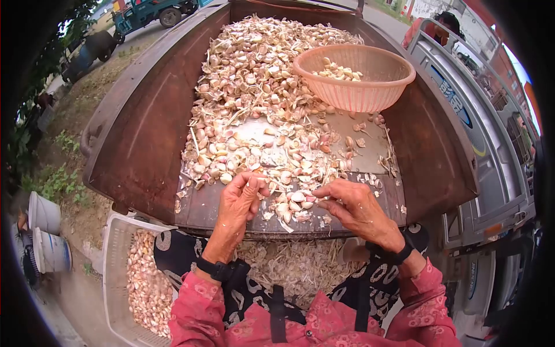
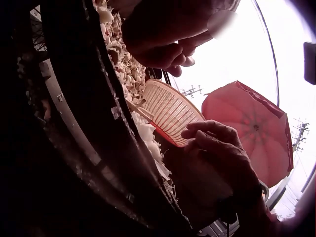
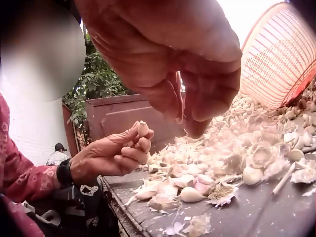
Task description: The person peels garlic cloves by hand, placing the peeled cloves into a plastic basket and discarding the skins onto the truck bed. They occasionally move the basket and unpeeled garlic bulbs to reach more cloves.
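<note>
Over the near edge of the truck-bed-like metal tray, my left hand (image 1: 238, 199) pinches a garlic clove (image 3: 143, 129) between thumb and fingertips, plainest in the right wrist view. My right hand (image 1: 359, 209) hovers to the right of it, thumb and index finger slightly apart and the other fingers bent. Between and below both hands lies a small group of loose garlic cloves (image 1: 298, 199) with bits of skin. Behind them a large heap of garlic cloves (image 1: 254, 69) covers the tray (image 1: 147, 87). In the left wrist view the left hand is dark and close to the camera.
A pink plastic basket (image 1: 355, 95) holding some peeled cloves sits on the heap at right. A white crate (image 1: 110, 277) of cloves stands low at left, near two white buckets (image 1: 51, 250). Skins and stalks (image 1: 295, 269) lie below the edge. A grey vehicle (image 1: 485, 133) stands at right.
</note>
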Demonstrator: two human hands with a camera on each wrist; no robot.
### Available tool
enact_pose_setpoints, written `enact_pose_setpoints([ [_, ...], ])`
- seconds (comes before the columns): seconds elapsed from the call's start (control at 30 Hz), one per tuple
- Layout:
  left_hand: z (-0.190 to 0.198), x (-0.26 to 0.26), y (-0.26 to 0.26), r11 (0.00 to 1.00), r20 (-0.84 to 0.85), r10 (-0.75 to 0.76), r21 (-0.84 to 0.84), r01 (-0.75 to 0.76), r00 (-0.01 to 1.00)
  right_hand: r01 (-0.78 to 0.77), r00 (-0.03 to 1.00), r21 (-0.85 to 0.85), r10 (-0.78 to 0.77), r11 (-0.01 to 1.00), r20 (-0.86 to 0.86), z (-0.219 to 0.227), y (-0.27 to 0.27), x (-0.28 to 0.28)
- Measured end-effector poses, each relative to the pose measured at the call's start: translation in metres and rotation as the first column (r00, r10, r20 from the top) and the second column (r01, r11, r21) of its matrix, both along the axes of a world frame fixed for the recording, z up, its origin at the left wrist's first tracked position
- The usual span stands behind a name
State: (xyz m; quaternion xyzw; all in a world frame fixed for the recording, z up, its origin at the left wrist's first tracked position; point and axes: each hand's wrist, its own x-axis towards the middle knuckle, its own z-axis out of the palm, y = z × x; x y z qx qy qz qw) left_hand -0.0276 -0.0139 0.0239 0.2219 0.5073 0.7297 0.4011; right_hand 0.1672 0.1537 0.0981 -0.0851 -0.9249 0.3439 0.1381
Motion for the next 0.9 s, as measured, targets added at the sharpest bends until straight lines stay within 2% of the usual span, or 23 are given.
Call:
enact_pose_setpoints([
  [0.07, 0.000, -0.008, 0.004, 0.999, -0.028, 0.032, 0.011, -0.032, 0.999, 0.047, 0.998, 0.112, -0.043, 0.993, -0.043, -0.016, 0.023, -0.022],
  [0.1, 0.001, -0.009, 0.005, 0.997, -0.038, 0.081, 0.007, -0.080, 0.996, 0.044, 0.998, 0.116, -0.040, 0.992, -0.040, -0.020, 0.030, -0.033],
  [0.13, 0.001, -0.011, 0.006, 0.992, -0.048, 0.128, 0.002, -0.128, 0.991, 0.046, 0.999, 0.214, -0.041, 0.976, -0.025, -0.024, 0.036, -0.042],
  [0.17, -0.003, -0.013, 0.006, 0.993, -0.074, 0.119, 0.017, -0.118, 0.990, 0.046, 0.999, 0.311, -0.045, 0.949, -0.010, -0.028, 0.041, -0.049],
  [0.2, -0.006, -0.013, 0.008, 0.993, -0.070, 0.121, 0.018, -0.120, 0.990, 0.043, 0.999, 0.312, -0.044, 0.949, -0.006, -0.035, 0.046, -0.054],
  [0.27, -0.010, -0.012, 0.013, 0.985, -0.059, 0.157, 0.088, -0.151, 0.986, -0.023, 0.994, 0.396, -0.023, 0.918, 0.111, -0.049, 0.053, -0.061],
  [0.4, -0.002, -0.011, 0.012, 0.983, -0.123, 0.170, 0.094, -0.158, 0.978, 0.011, 0.991, 0.408, -0.063, 0.913, 0.115, -0.060, 0.051, -0.062],
  [0.47, 0.000, -0.012, 0.007, 0.983, -0.031, 0.153, 0.108, -0.149, 0.988, 0.062, 0.998, 0.371, -0.047, 0.926, -0.050, -0.067, 0.053, -0.059],
  [0.5, 0.000, -0.011, 0.004, 0.982, -0.030, 0.155, 0.109, -0.151, 0.987, 0.060, 0.998, 0.372, -0.045, 0.926, -0.049, -0.066, 0.052, -0.058],
  [0.53, 0.001, -0.010, 0.000, 0.983, 0.065, 0.107, 0.140, -0.115, 0.992, 0.090, 0.996, 0.095, -0.089, 0.991, -0.015, -0.063, 0.052, -0.056],
  [0.57, 0.003, -0.009, -0.002, 0.981, 0.158, 0.053, 0.174, -0.081, 0.986, 0.127, 0.992, -0.188, -0.123, 0.974, 0.030, -0.060, 0.051, -0.055],
  [0.6, 0.006, -0.008, -0.003, 0.981, 0.158, 0.054, 0.176, -0.082, 0.986, 0.125, 0.992, -0.185, -0.122, 0.975, 0.030, -0.053, 0.049, -0.054],
  [0.63, 0.009, -0.007, -0.004, 0.982, 0.240, -0.005, 0.186, -0.040, 0.971, 0.142, 0.988, -0.493, -0.092, 0.858, 0.125, -0.045, 0.046, -0.051],
  [0.67, 0.010, -0.005, -0.004, 0.980, 0.319, -0.065, 0.198, 0.001, 0.946, 0.176, 0.978, -0.742, -0.032, 0.646, 0.204, -0.037, 0.043, -0.049],
  [0.7, 0.008, -0.003, -0.003, 0.980, 0.319, -0.061, 0.199, -0.004, 0.946, 0.128, 0.989, -0.803, -0.018, 0.582, 0.144, -0.032, 0.035, -0.049],
  [0.73, 0.003, 0.000, -0.001, 0.976, 0.311, -0.159, 0.192, 0.102, 0.937, 0.123, 0.990, -0.803, -0.011, 0.582, 0.144, -0.028, 0.028, -0.050],
  [0.77, 0.000, 0.004, 0.000, 0.962, 0.306, -0.254, 0.181, 0.206, 0.917, 0.068, 0.994, -0.844, 0.033, 0.533, 0.100, -0.025, 0.020, -0.050],
  [0.8, 0.002, 0.008, 0.000, 0.963, 0.307, -0.248, 0.177, 0.201, 0.919, 0.014, 0.996, -0.879, 0.073, 0.477, 0.055, -0.024, 0.013, -0.050],
  [0.87, 0.006, 0.017, 0.001, 0.941, 0.385, -0.337, 0.108, 0.320, 0.859, -0.022, 0.995, -0.862, 0.097, 0.506, 0.031, -0.026, 0.006, -0.053],
  [0.9, 0.005, 0.020, 0.002, 0.945, 0.392, -0.324, 0.105, 0.308, 0.861, -0.044, 0.991, -0.819, 0.129, 0.572, 0.038, -0.030, 0.006, -0.054],
])
